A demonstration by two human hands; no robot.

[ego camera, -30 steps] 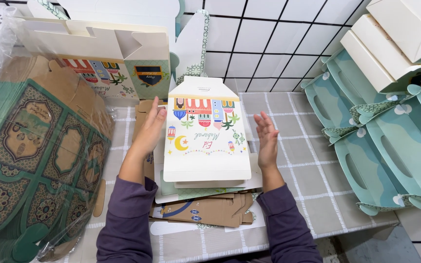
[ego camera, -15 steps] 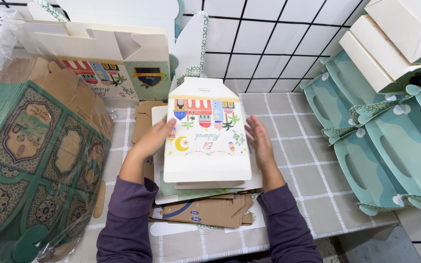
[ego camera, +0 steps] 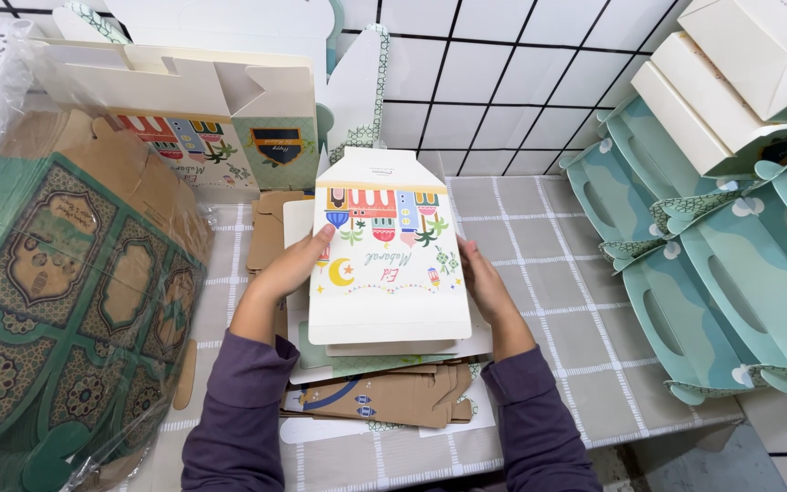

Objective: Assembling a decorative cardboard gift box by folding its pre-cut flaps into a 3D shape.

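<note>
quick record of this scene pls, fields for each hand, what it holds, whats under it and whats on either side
left hand: grips the left edge of the flat white printed box
right hand: grips the right edge of the same box
under box: pile of flat blanks, white and brown card
surface: grey checked table cloth
left side: wrapped bundle of green patterned flat boxes
right side: row of teal handled boxes
behind: standing cream folded box, white tiled wall
</note>
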